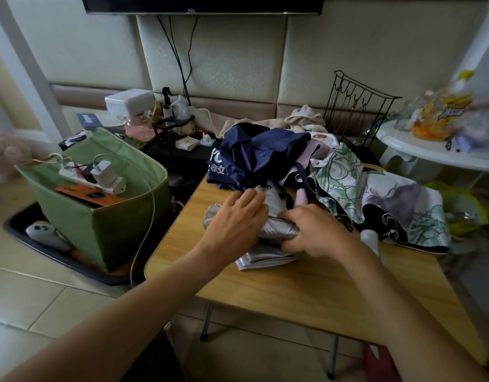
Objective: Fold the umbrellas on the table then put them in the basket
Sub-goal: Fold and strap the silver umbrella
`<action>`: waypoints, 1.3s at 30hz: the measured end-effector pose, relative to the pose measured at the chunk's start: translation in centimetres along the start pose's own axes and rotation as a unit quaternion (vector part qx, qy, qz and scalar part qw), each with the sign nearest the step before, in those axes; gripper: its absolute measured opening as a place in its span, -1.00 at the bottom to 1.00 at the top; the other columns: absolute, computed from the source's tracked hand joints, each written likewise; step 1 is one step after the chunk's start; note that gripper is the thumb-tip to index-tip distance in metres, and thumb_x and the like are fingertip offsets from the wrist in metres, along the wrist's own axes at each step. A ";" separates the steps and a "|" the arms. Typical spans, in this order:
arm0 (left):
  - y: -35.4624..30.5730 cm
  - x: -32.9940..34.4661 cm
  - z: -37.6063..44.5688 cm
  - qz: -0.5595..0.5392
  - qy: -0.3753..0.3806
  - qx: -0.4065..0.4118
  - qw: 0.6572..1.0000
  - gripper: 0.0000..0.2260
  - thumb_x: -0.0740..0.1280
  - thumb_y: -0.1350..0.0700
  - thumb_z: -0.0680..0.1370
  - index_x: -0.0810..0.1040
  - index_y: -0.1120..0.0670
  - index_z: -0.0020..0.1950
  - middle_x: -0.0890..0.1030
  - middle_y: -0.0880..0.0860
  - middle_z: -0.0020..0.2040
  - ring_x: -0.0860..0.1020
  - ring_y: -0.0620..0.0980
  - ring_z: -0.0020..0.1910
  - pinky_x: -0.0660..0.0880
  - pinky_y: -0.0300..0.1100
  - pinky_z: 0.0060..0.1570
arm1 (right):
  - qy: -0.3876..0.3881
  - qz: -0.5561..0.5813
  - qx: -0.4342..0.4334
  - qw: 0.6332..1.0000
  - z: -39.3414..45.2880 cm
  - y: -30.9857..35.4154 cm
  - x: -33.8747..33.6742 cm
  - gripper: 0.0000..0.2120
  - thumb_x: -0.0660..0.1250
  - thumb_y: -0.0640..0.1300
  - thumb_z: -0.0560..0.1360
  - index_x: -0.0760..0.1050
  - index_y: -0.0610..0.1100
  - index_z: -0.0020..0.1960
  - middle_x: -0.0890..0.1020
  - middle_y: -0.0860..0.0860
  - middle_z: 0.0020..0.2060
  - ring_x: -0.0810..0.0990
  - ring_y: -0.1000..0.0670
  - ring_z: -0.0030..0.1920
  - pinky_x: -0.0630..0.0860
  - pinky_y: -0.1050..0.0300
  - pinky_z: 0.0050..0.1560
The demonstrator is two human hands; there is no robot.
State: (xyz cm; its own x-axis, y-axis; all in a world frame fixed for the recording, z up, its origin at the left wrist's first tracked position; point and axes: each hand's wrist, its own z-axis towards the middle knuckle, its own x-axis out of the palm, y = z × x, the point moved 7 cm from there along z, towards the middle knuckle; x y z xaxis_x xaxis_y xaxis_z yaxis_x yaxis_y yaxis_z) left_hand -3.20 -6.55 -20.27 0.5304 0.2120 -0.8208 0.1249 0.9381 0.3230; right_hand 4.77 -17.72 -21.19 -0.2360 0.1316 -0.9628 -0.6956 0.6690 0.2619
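Note:
A silver-grey umbrella (268, 255) lies half bunched on the wooden table (306, 293). My left hand (235, 219) rests on its cloth with the fingers spread over the upper part. My right hand (312, 230) grips the gathered silver cloth, fingers curled round it. Behind them a navy umbrella with white lettering (254, 155) lies loose and unfolded. A floral green and purple umbrella (381, 199) sprawls at the table's right side. The green fabric basket (105, 216) stands on the floor to the left of the table.
The basket holds a power strip with a white charger (100, 175) and an orange box (89, 195). A white cable hangs down its side. A black wire rack (356, 106) and a white round table (430, 150) stand at the right. Clutter lines the wall.

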 end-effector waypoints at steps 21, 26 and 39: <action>2.4 -5.3 3.5 -0.003 0.149 -0.042 0.988 -0.72 0.38 -0.03 0.57 0.44 0.05 0.18 0.62 0.05 0.11 0.64 0.16 0.10 0.31 -0.07 -0.17 | 0.007 -0.009 -0.072 0.997 -0.9 2.9 -7.5 -0.76 0.55 -0.04 0.31 0.48 0.00 -0.19 0.57 0.01 -0.27 0.56 -0.05 -0.20 0.48 -0.03 -0.18; 4.0 -5.5 4.0 -0.023 0.171 -0.045 0.984 -0.68 0.36 -0.18 0.56 0.52 0.04 0.12 0.64 0.08 0.06 0.64 0.17 0.07 0.42 -0.03 -0.09 | -0.043 -0.111 -0.097 0.988 -1.1 4.8 -7.4 -0.57 0.48 0.18 0.44 0.41 -0.01 0.13 0.51 0.04 0.04 0.52 -0.08 0.08 0.46 -0.02 -0.02; 5.3 -5.6 3.6 -0.132 0.216 -0.030 0.967 -0.56 0.37 -0.41 0.46 0.49 -0.04 -0.04 0.56 -0.05 -0.14 0.58 0.04 -0.09 0.37 -0.10 -0.16 | -0.107 -0.198 -0.085 0.971 -0.8 4.7 -7.7 -0.88 0.36 -0.05 0.53 0.44 -0.03 -0.01 0.61 -0.13 -0.11 0.61 -0.26 0.04 0.32 0.00 -0.18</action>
State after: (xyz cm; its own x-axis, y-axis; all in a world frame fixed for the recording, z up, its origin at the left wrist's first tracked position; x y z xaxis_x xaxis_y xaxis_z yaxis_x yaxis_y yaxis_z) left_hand -2.50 -3.77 -12.30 0.0852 0.0446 -0.9954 0.1528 0.9866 0.0573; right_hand 2.73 -16.21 -12.53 0.2063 0.0510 -0.9772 -0.8089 0.5709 -0.1410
